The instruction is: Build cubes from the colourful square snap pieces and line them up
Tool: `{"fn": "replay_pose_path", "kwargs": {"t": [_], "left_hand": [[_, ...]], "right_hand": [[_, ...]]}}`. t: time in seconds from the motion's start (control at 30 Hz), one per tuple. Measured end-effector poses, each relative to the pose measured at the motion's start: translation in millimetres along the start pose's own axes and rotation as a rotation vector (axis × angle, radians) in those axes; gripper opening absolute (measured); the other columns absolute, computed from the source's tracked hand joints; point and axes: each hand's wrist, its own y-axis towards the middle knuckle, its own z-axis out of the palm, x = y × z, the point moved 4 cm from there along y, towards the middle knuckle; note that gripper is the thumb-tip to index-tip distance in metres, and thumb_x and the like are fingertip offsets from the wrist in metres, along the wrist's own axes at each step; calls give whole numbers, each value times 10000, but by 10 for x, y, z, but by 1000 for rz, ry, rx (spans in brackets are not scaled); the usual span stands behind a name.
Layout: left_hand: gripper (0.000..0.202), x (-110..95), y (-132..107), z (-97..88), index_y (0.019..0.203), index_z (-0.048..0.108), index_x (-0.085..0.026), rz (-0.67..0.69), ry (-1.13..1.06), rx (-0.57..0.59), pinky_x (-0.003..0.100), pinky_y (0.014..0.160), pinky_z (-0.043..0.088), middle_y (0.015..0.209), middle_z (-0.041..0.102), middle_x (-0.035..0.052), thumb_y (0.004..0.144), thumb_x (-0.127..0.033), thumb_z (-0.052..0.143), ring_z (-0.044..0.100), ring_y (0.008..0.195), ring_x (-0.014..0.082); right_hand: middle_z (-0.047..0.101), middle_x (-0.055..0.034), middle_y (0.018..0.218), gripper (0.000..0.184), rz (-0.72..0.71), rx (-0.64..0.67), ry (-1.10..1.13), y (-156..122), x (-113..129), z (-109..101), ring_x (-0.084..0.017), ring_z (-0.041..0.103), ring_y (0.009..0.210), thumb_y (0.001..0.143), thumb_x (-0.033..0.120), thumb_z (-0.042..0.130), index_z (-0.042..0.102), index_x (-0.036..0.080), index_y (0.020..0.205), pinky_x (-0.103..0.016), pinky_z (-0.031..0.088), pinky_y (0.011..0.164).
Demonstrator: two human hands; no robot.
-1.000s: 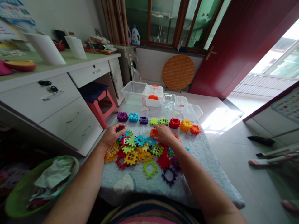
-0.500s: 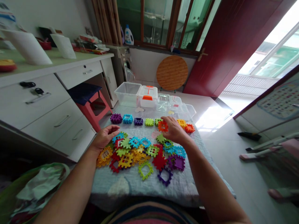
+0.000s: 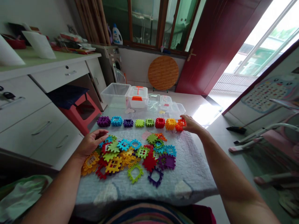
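Note:
My right hand (image 3: 192, 124) is at the right end of a row of stacked interlocking tiles, its fingers closed on an orange plastic tile (image 3: 183, 122). That tile is over or against the orange stack (image 3: 178, 127); exact contact is hard to see. To its left stand a yellow stack (image 3: 171, 124) and a red stack (image 3: 160, 122). My left hand (image 3: 92, 141) hovers by the left edge of the mixed tile pile, fingers loosely curved and apart, holding nothing. Near it are blue tiles (image 3: 104, 141) and yellow tiles (image 3: 91, 160). Another orange tile (image 3: 161, 136) lies by a green tile (image 3: 152, 138).
Purple (image 3: 104, 121), blue (image 3: 116, 121), dark purple (image 3: 128, 123) and green stacks (image 3: 139, 123) continue the row. Behind it stand a clear open bin (image 3: 116, 93), a lidded box with orange latches (image 3: 137, 97) and smaller clear containers (image 3: 154, 102). A red stool (image 3: 80, 109) stands left of the table.
My right hand has carried the orange tile rightward to the orange stack, uncovering the red stack. My left hand stays beside the pile. The camera view has turned slightly right.

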Motion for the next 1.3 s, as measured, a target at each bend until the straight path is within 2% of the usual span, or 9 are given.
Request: {"fn": "replay_pose_path", "kwargs": {"t": [0.33, 0.5, 0.63, 0.67, 0.73, 0.83, 0.93, 1.07, 1.3], "left_hand": [[535, 23, -3, 12, 947, 697, -187, -27, -5, 12, 275, 648, 560, 851, 715, 34, 563, -542, 813, 666, 745, 200], [528, 30, 2, 7, 950, 702, -190, -15, 18, 9, 280, 710, 558, 878, 712, 34, 574, -547, 805, 662, 786, 202], [520, 29, 7, 8, 959, 706, -197, -7, 29, 10, 296, 733, 559, 891, 715, 37, 582, -541, 805, 662, 805, 214], [516, 29, 8, 9, 958, 707, -198, -4, 30, 11, 304, 745, 559, 895, 717, 39, 583, -538, 806, 663, 814, 220], [507, 24, 4, 10, 954, 705, -196, 2, 12, 6, 322, 780, 559, 905, 721, 46, 587, -531, 807, 667, 837, 230], [502, 3, -22, 19, 961, 695, -194, 7, -51, -1, 348, 826, 557, 942, 728, 59, 598, -522, 807, 673, 880, 246], [492, -48, -63, 55, 961, 691, -193, 27, -90, 7, 365, 854, 553, 985, 732, 72, 617, -530, 794, 672, 937, 264], [496, -100, -92, 141, 955, 687, -189, 18, -120, 41, 349, 824, 558, 997, 735, 73, 621, -542, 786, 678, 940, 264], [484, -108, -75, 206, 975, 691, -185, 37, -102, 42, 348, 854, 542, 979, 726, 69, 644, -526, 783, 667, 929, 243]], "right_hand": [[569, -183, 1292, 748, 41, 99, -55, 14, 52, 106, -320, 529, 1165, 679, 230, 743, 477, 138, 1372, -428, 420, 979], [535, -174, 1344, 790, 49, 43, -57, -63, 98, 20, -335, 493, 1204, 673, 174, 708, 432, 169, 1413, -458, 411, 982], [603, -129, 1205, 522, -26, -126, 78, -230, 419, -97, -277, 549, 1101, 736, 166, 600, 550, 178, 1256, -418, 446, 942], [630, -106, 1126, 416, -51, -124, 137, -274, 546, -74, -246, 579, 1033, 759, 167, 571, 587, 182, 1175, -384, 465, 905], [664, -65, 943, 247, -94, 9, 185, -343, 822, 76, -204, 609, 869, 771, 154, 543, 636, 186, 998, -338, 487, 805], [671, -83, 1039, 248, -188, 61, 199, -383, 1195, 313, -205, 611, 959, 802, 147, 542, 637, 175, 1029, -340, 469, 879], [659, -119, 1154, 323, -219, 50, 186, -342, 1398, 481, -224, 588, 1078, 819, 110, 512, 618, 159, 1119, -368, 430, 970], [664, -113, 1164, 426, -232, 98, 188, -260, 1520, 597, -230, 590, 1080, 770, 78, 536, 602, 167, 1181, -354, 432, 954], [695, -80, 1007, 209, -204, 37, 262, -180, 1663, 650, -205, 620, 964, 834, 151, 564, 669, 175, 1012, -316, 449, 883]]}}
